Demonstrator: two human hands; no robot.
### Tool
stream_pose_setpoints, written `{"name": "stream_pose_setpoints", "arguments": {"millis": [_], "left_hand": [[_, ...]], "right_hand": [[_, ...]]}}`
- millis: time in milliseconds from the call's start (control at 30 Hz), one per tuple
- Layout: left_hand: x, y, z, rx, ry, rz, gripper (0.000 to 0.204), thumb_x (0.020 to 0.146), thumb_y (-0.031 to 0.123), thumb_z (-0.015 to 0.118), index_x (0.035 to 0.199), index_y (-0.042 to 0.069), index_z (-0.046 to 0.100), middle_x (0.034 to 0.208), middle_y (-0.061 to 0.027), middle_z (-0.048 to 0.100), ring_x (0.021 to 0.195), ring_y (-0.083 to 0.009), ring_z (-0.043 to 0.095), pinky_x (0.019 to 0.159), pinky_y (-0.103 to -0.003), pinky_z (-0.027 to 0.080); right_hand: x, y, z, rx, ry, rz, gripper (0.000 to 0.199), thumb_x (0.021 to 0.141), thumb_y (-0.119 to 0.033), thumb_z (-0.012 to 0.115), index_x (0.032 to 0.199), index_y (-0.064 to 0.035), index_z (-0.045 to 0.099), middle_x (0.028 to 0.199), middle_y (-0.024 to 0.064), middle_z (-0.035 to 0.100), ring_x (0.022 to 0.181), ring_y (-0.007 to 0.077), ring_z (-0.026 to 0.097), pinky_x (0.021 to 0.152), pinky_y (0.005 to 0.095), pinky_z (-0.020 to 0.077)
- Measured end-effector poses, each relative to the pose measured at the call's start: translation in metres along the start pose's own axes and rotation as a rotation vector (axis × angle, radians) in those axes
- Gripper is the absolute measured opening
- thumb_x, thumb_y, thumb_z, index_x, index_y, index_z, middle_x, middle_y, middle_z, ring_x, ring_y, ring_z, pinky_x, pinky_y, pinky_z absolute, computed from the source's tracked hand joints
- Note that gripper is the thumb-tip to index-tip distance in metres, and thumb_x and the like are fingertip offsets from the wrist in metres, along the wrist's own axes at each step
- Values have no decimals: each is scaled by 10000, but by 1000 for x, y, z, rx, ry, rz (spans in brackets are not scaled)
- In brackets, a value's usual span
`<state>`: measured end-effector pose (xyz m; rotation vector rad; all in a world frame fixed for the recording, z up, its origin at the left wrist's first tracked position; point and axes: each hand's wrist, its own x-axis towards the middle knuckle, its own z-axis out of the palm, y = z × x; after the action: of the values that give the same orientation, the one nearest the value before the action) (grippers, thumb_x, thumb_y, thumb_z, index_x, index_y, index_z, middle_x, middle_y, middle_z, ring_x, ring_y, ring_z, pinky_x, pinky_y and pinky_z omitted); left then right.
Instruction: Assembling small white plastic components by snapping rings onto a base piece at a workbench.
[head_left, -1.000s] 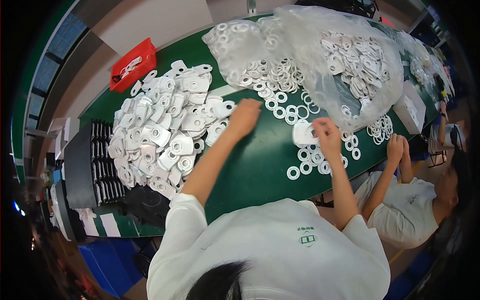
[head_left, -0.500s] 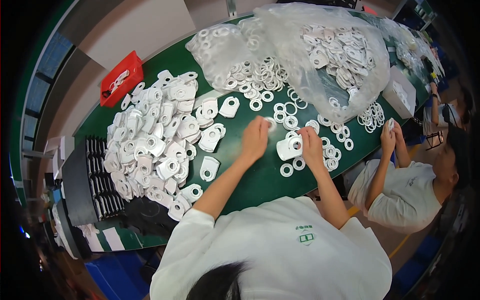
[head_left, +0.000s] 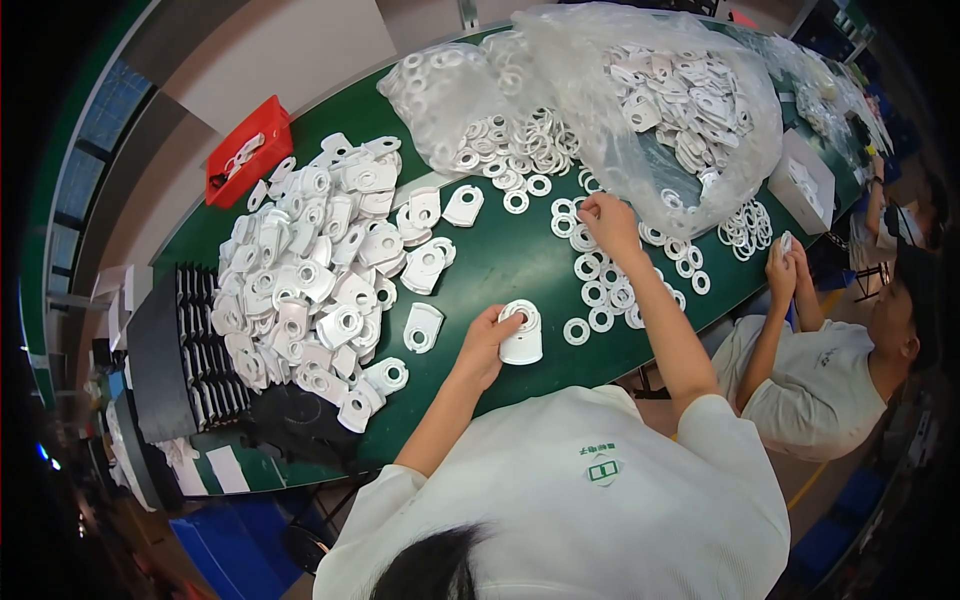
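One black rack (head_left: pixel 160 350) with a ridged face stands at the left end of the green desk (head_left: pixel 500 270), between nine and ten o'clock from the worker (head_left: pixel 560 500). Near half past ten sits a red bin (head_left: pixel 260 165) with a few small pieces inside. Next, at ten, comes a broad heap of white holed plates (head_left: pixel 320 265), and several loose plates (head_left: pixel 428 317) lie off its three o'clock side. A clear bag of rings (head_left: pixel 430 105) rests toward twelve, far across, with loose rings (head_left: pixel 515 145) at its five o'clock edge.

Close in, at eleven, I see the left hand (head_left: pixel 488 347): its grip is clamped on one white plate (head_left: pixel 521 348), opening toward twelve, thumb by the opening. Just past twelve lie scattered white rings (head_left: pixel 619 290), some overlapping. The right hand (head_left: pixel 612 222) is over their far part, fingers bent; whether its grip has closed on a ring, I cannot tell from here. A large clear bag (head_left: pixel 590 90) at one o'clock holds many more plates (head_left: pixel 685 95). At half past one stands a white open box (head_left: pixel 798 200), and at two a co-worker's hands (head_left: pixel 785 268) hold a small white piece.
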<state>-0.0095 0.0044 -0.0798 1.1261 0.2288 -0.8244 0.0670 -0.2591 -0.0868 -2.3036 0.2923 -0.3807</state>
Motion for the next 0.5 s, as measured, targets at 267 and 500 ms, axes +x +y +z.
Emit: {"name": "stream_pose_setpoints", "arguments": {"millis": [267,500], "left_hand": [[-13,6,-1,-395,-223,-71,339,918,155,513,1212,-7,462,1207,-152,552,1039,-237,588,870,-392,516],[-27,39,11,-451,-363,79,427,927,169,476,1316,36,362,1274,-161,497,1126,-327,543,812,-414,544]], "right_hand": [[33,30,12,-314,-410,232,114,625,-199,715,698,-118,685,837,103,684,804,284,653,747,378,516],[-5,-47,-18,-310,78,-170,118,826,-135,613,918,-60,615,830,122,640,721,254,613,666,354,478]]}}
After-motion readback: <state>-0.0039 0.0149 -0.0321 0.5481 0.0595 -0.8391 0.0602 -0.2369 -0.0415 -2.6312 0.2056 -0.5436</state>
